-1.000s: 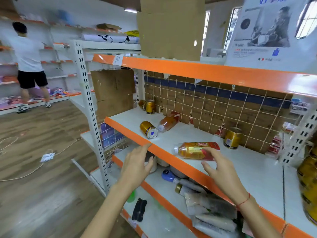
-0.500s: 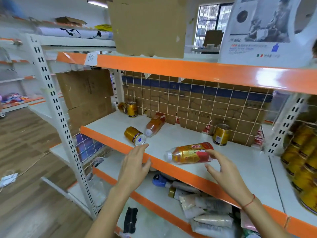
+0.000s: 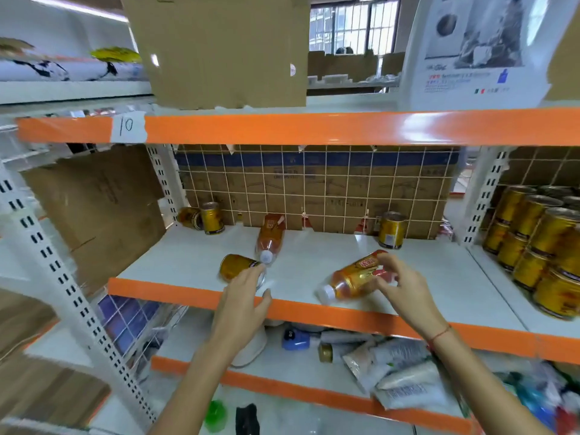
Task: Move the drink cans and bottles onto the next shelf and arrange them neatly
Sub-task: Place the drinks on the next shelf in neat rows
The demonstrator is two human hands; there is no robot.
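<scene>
since 0.5 s ago both hands have closed in: the right hand [image 3: 405, 288] fingers curl over the fallen bottle [image 3: 354, 279], cap pointing toward the left hand [image 3: 243, 304], whose straight fingers seem to touch the tipped can [image 3: 237, 266] just ahead.

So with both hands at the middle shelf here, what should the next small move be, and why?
Probably close the right hand around the lying bottle and lift it. Its fingers already curl at the bottle's base, and the stacked cans on the next shelf to the right are its likely destination. The left hand reaches the tipped can.
</scene>
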